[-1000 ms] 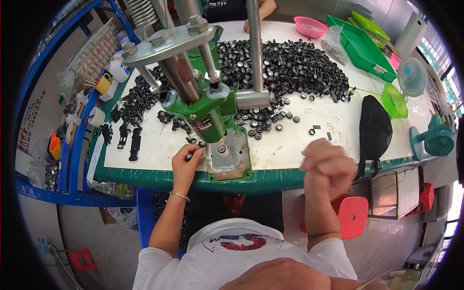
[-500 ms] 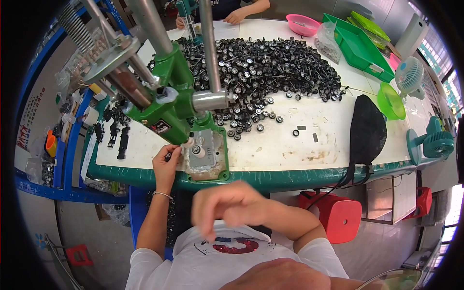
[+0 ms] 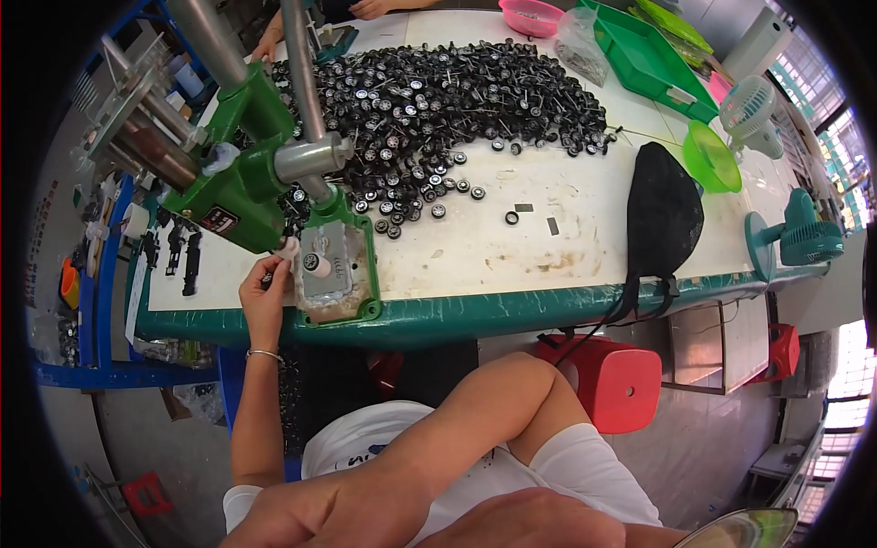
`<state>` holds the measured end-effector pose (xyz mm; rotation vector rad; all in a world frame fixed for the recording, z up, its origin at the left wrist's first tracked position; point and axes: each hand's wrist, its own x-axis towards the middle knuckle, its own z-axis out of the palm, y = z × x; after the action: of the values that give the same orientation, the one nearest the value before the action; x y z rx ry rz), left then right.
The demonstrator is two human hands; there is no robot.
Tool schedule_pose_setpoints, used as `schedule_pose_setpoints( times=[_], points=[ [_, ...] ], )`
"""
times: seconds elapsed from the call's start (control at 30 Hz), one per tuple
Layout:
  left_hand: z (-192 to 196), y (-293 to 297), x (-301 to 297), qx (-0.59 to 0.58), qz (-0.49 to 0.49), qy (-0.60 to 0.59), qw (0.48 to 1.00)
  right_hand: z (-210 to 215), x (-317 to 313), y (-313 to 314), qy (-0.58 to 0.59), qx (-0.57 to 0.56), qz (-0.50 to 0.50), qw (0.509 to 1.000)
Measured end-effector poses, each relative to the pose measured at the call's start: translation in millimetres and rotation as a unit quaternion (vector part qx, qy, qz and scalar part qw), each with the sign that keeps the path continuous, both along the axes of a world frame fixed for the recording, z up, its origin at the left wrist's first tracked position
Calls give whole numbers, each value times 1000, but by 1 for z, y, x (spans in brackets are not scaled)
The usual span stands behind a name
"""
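Observation:
At the left of the green hand press (image 3: 247, 196), my left hand (image 3: 263, 290) pinches a small black wheel (image 3: 267, 279). The fingertips are close to the press's ram tip. Another wheel with a silver hub (image 3: 311, 260) sits on a pale round post on the press's base plate (image 3: 343, 290). My right arm is folded across my chest, and my right hand (image 3: 297, 517) lies at the lower edge, near my left sleeve. Its fingers are cut off by the frame, so I cannot see whether it holds anything.
A large heap of black wheels on axles (image 3: 438, 100) covers the far table. Black parts (image 3: 192, 260) lie left of the press. To the right are a black bag (image 3: 665, 215), green bowl (image 3: 713, 157), green tray (image 3: 653, 59) and two fans (image 3: 808, 228). A co-worker's hand (image 3: 370, 8) shows at the far side.
My right hand has moved from in front of my chest down and left toward my left sleeve. My left hand keeps its pinch beside the press. The whole view has shifted.

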<state>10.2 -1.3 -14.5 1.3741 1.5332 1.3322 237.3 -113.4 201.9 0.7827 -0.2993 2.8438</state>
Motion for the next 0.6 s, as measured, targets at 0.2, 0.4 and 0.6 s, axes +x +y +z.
schedule_pose_setpoints(
  times=[0.2,0.4,0.6],
  points=[
    [-4,0,0,10,5,20,1000,40,23,17,-261,-26,192,946],
    [1,2,10,14,4,24,1000,-16,-9,-35,216,3,-80,973],
    [0,-1,4,19,6,44,999,-24,-3,-50,114,2,-43,993]
  ],
)
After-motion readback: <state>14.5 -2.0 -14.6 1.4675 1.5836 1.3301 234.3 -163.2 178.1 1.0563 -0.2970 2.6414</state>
